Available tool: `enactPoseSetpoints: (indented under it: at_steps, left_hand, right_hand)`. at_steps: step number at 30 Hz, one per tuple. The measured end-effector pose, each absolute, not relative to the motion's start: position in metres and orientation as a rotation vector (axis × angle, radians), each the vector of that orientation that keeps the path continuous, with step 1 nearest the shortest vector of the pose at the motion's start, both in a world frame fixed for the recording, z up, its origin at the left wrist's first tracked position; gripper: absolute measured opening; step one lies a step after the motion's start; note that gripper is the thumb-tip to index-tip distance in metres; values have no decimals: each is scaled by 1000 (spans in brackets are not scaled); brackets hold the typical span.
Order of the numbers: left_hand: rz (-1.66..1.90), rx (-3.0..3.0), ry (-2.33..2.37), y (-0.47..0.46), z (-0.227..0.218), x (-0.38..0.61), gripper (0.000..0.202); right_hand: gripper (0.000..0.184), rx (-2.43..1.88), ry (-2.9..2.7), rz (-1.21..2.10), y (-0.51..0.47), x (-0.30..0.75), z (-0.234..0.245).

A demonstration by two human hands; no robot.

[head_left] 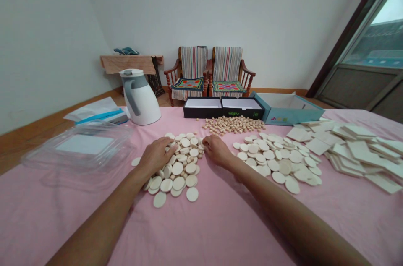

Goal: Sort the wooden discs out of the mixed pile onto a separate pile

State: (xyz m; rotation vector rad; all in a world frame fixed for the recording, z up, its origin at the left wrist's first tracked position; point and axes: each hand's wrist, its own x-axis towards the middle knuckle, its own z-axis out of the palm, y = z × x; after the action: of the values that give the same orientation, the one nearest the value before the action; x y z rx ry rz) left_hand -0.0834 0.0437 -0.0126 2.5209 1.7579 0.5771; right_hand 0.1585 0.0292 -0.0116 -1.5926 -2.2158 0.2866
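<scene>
The small-disc pile [181,165] lies on the bench [220,224] between both hands. The left hand [155,155] rests on its left side, grip loosely spread. The right hand [215,148] touches its right edge, grip curled; whether it pinches a disc cannot be told.

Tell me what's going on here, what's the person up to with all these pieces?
A person works at a pink table with both hands on a pile of small discs. The left hand lies over the pile's left side. The right hand touches its upper right edge, fingers curled, so whether it grips a disc cannot be told. Beyond and to the right lie separate heaps of pegs, bigger discs and square tiles.
</scene>
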Motion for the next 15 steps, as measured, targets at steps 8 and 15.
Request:
enactPoseSetpoints:
  at_steps: [8,15]
  left_hand:
    - [595,2513,1740,46,-14,-86,45]
    - [567,2530,1760,46,-14,-84,47]
  right_hand:
    - [20,-1553,-2123,228,14,178,-13]
    - [29,-2123,-1770,-248,-2,259,28]
